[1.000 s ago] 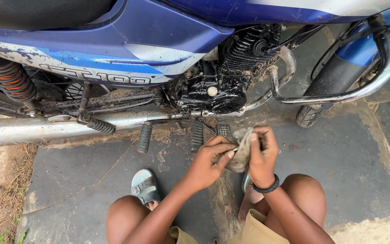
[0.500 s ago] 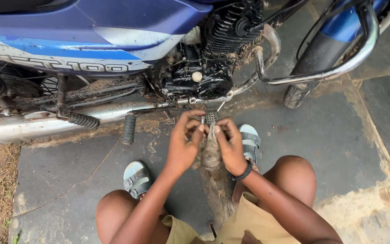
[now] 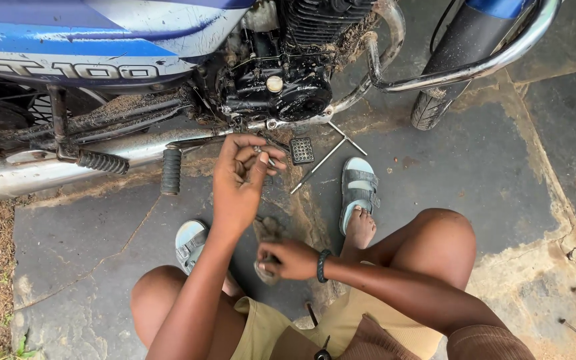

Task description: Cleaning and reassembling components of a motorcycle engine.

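Note:
My left hand (image 3: 241, 179) is raised just below the black, oily engine (image 3: 281, 87) of a blue motorcycle (image 3: 81, 47). Its fingertips pinch a small metal bolt-like part (image 3: 263, 157). My right hand (image 3: 289, 259), with a dark wristband, is lower down between my knees and grips a dirty grey rag (image 3: 267, 247). A T-handle wrench (image 3: 328, 155) lies on the ground right of my left hand, next to the square ribbed pedal (image 3: 302, 151).
A chrome exhaust pipe (image 3: 41, 170) runs along the left, with a rubber footpeg (image 3: 171, 171) and kick lever (image 3: 103, 161). A chrome crash bar (image 3: 461, 70) and the front tyre (image 3: 431, 110) stand at upper right. My sandalled feet (image 3: 359, 190) rest on dark stone slabs.
Both hands were together on the rag near the engine. Now my right hand has dropped toward my knees with the rag, while my left stays up holding the small part.

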